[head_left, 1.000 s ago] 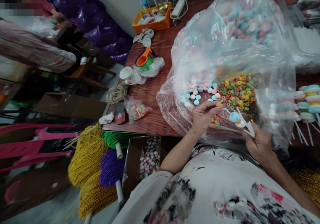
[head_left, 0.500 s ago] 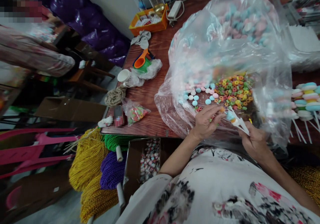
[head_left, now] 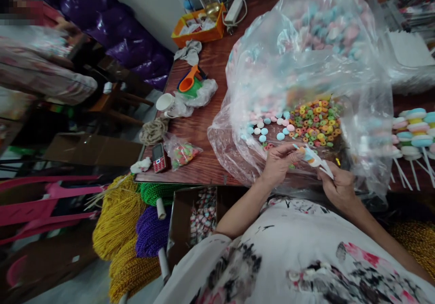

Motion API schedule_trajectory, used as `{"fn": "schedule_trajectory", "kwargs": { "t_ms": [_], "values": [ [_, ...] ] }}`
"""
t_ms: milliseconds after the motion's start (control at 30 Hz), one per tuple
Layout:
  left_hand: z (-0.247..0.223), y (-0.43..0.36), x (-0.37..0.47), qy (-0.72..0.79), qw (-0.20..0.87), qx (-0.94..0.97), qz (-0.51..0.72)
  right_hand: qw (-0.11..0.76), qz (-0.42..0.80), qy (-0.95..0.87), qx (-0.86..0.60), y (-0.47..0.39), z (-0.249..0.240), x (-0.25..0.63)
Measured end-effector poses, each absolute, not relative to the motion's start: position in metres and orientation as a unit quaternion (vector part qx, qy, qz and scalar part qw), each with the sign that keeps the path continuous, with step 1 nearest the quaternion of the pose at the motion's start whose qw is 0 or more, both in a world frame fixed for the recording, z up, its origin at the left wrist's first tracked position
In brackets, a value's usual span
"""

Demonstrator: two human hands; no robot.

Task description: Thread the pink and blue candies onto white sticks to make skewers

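My right hand [head_left: 337,185] is closed around the lower ends of several white sticks [head_left: 326,169] held just above the table's front edge. Pastel blue and orange candies [head_left: 310,155] are threaded on their upper part. My left hand [head_left: 279,161] pinches at the top end of the sticks, where a small blue candy [head_left: 295,147] shows at the fingertips. Just beyond the hands lie a heap of colourful ring candies [head_left: 314,120] and loose pastel candy discs [head_left: 263,138], in the mouth of a large clear plastic bag [head_left: 234,113].
Finished-looking candy sticks [head_left: 415,127] lie at the right. On the left are a phone [head_left: 158,158], a small bag of rings [head_left: 183,153], a white cup [head_left: 165,102] and an orange scoop [head_left: 186,84]. A cardboard box [head_left: 180,231] stands below the edge. Another person sits far left.
The sticks have turned flatter and closer to my left hand, whose fingertips now meet their top end. The right hand has shifted slightly left. The view has moved a little.
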State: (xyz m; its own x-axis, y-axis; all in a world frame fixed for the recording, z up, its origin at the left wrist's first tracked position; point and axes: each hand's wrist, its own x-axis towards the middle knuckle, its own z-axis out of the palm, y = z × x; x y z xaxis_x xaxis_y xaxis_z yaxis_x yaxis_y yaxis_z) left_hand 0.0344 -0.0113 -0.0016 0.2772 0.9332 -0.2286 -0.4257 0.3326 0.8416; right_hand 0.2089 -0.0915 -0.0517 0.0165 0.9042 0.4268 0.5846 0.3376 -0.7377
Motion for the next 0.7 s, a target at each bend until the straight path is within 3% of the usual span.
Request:
{"fn": "schedule_trajectory", "kwargs": {
  "t_ms": [200,700],
  "values": [
    [-0.001,-0.015,0.040,0.385,0.755,0.270,0.457,0.462,0.197,-0.661,-0.558,-0.093,-0.044,0.205],
    [-0.019,-0.025,0.042,0.355,0.780,0.335,0.391,0.434,0.209,-0.657,-0.580,-0.094,-0.046,0.215]
  ]
}}
